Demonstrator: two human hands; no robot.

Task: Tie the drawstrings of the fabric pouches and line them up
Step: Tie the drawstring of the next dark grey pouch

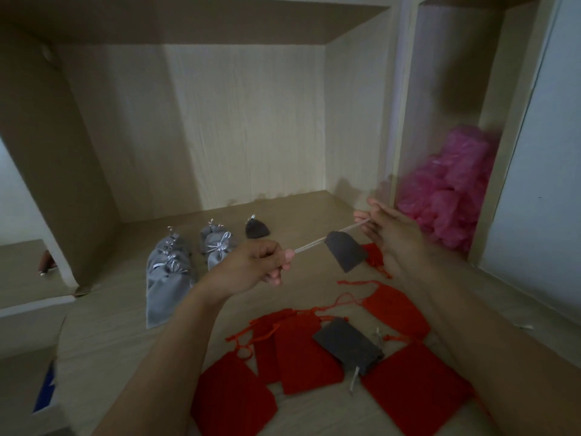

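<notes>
On the left of the shelf (pixel 103 325) lie the light grey pouches (pixel 169 272). They are tied with bows, and some lie on top of each other. Just right of them sits one small dark pouch (pixel 257 229), tied too. A new one dropped there without care could bump these and mess up the row.

In the middle, the left hand (pixel 251 267) has its fingers curled round one end of the strings (pixel 309 243). The held pouch (pixel 344 251) hangs in the air from those strings, between the two hands. The right hand (pixel 393 237) pinches the other end, farther away. The hands are apart and the strings look pulled tight.

I think the top is being pulled closed and no knot is made yet. Pulling too hard could snap a thin string or tug it out of the cloth. If one hand lets go too soon, the pouch could drop and its top could come loose.

Near the person lie the red pouches (pixel 301 354) and a flat dark pouch (pixel 347 344), all untied. Their strings cross, so they could tangle when picked up. Far right, the pink bags (pixel 452 187) are out of the way.
</notes>
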